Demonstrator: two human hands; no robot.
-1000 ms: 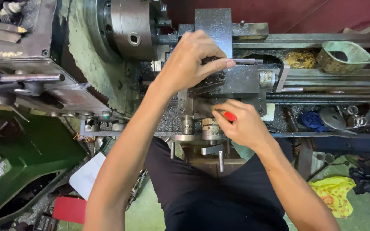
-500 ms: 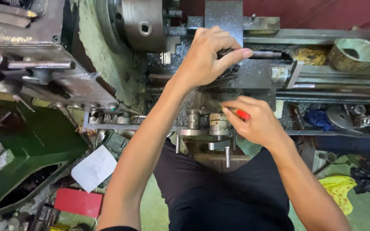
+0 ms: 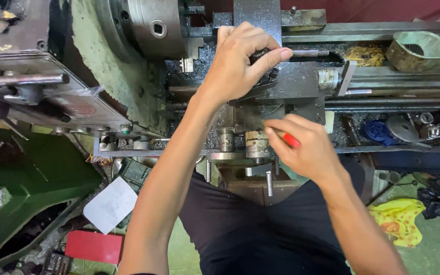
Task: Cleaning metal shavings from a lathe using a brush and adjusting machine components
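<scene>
Toolpost (image 3: 276, 76) on the lathe carriage is sitting at the centre of the view, just at 3 o'clock from the chuck (image 3: 154, 25). Left hand (image 3: 240, 63) is curling over its top, fingers closing around a dark knob or tool there; what exactly it is gripping is hidden. Right hand (image 3: 301, 145) is working at 6 o'clock from the toolpost, fingers pinching narrowly on a red-handled tool (image 3: 290, 140) whose long axis is running from 4 toward 10 o'clock, its tip pointing at the carriage's near face. Left hand is the nearer one to the toolpost. A white paper sheet (image 3: 110, 203) and a flat red box (image 3: 87, 247) are lying at 7 o'clock on the floor; a yellow bag (image 3: 398, 221) at 4 o'clock.
</scene>
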